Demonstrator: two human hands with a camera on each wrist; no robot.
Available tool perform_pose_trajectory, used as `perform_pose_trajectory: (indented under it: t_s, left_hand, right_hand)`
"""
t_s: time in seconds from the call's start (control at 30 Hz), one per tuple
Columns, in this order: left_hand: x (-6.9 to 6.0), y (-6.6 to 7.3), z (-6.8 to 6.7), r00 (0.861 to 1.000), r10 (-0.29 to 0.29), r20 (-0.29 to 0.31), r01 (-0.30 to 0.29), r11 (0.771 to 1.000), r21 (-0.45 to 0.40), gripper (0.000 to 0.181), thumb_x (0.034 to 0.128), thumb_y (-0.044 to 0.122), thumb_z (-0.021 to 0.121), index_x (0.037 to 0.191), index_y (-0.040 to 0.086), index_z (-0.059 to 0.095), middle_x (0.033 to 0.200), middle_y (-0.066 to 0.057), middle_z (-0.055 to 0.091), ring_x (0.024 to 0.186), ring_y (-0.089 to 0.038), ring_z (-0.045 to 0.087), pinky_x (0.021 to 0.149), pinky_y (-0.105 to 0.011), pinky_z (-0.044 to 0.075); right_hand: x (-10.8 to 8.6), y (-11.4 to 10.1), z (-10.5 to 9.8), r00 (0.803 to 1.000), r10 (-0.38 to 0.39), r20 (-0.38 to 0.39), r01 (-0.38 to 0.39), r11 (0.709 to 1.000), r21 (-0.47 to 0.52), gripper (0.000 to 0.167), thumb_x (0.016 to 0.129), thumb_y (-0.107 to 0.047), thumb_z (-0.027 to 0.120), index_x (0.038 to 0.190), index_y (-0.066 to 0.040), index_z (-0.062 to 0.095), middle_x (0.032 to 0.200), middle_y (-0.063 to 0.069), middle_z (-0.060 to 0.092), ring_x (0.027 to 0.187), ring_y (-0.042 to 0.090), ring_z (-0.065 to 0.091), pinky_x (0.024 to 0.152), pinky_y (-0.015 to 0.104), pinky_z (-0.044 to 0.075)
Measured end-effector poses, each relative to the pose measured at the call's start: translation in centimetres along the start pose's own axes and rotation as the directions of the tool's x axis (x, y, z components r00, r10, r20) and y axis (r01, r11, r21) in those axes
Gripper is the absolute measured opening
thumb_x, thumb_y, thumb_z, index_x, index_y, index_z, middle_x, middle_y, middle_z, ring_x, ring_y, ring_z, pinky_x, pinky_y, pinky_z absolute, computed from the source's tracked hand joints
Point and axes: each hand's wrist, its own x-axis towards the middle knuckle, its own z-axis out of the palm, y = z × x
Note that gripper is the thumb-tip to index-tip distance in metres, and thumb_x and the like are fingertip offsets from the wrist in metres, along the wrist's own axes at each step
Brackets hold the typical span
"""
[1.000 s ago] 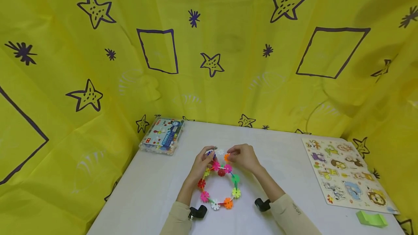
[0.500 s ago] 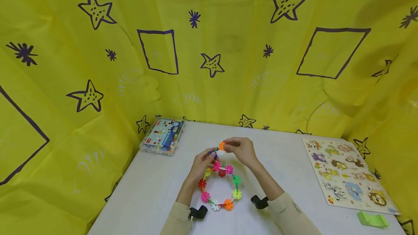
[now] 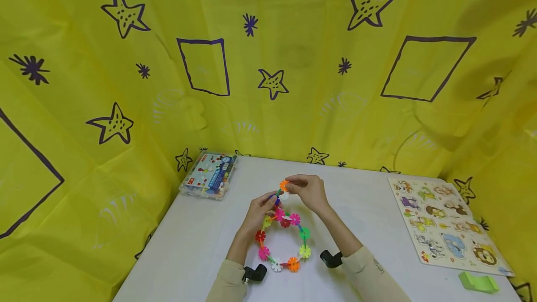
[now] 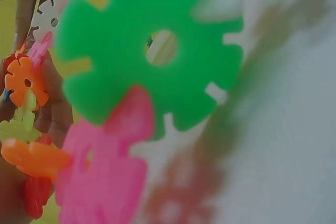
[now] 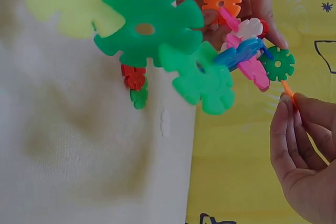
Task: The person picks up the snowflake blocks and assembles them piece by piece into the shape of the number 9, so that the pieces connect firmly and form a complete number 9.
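My left hand (image 3: 255, 212) holds the top of a ring of notched plastic snowflake discs (image 3: 293, 264), linked edge to edge in several colours. My right hand (image 3: 309, 192) pinches an orange snowflake disc (image 3: 283, 185) just above the left fingertips. In the right wrist view, that orange disc (image 5: 289, 97) stands edge-on and meets the rim of a dark green disc (image 5: 278, 64) at the ring's end. A large green disc (image 4: 157, 45) hangs close to the left wrist camera and hides much of that view. Below the orange disc shows a white disc (image 3: 284, 196).
A clear plastic case with a printed lid (image 3: 209, 175) lies at the table's back left. On the right are an animal puzzle board (image 3: 446, 223) and a light green block (image 3: 478, 282). A yellow patterned curtain (image 3: 272, 120) encloses the white table (image 3: 356, 199).
My right hand has moved up and left with the orange disc, bringing it against the green disc above the left hand. The left hand stays nearly in place.
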Motion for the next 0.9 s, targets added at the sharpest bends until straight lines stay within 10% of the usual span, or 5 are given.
perform_pose_trajectory:
  t_s: [0.57,0.9]
  left_hand:
    - [-0.21,0.19,0.09,1.000,-0.010,-0.003,0.010,1.000,-0.028,0.044,0.1096,0.033,0.056,0.140,0.003,0.064,0.094,-0.001,0.073,0.087,-0.014,0.065,0.076,-0.029,0.053]
    - [0.02,-0.13,-0.03,1.000,-0.021,-0.006,0.020,0.999,-0.032,0.047,0.1089,0.037,0.056,0.138,0.001,0.065,0.095,-0.001,0.073,0.087,-0.015,0.064,0.075,-0.029,0.054]
  right_hand:
    - [0.08,-0.92,0.04,1.000,-0.002,-0.012,0.002,0.999,-0.046,0.013,0.092,-0.009,0.081,0.104,-0.005,0.082,0.094,0.012,0.079,0.080,0.028,0.077,0.080,0.055,0.060]
    - [0.20,-0.74,0.35,0.999,0.002,-0.044,-0.006,0.997,-0.071,0.011,0.091,-0.010,0.082,0.102,-0.007,0.083,0.091,0.009,0.079,0.079,0.033,0.077,0.071,0.038,0.062]
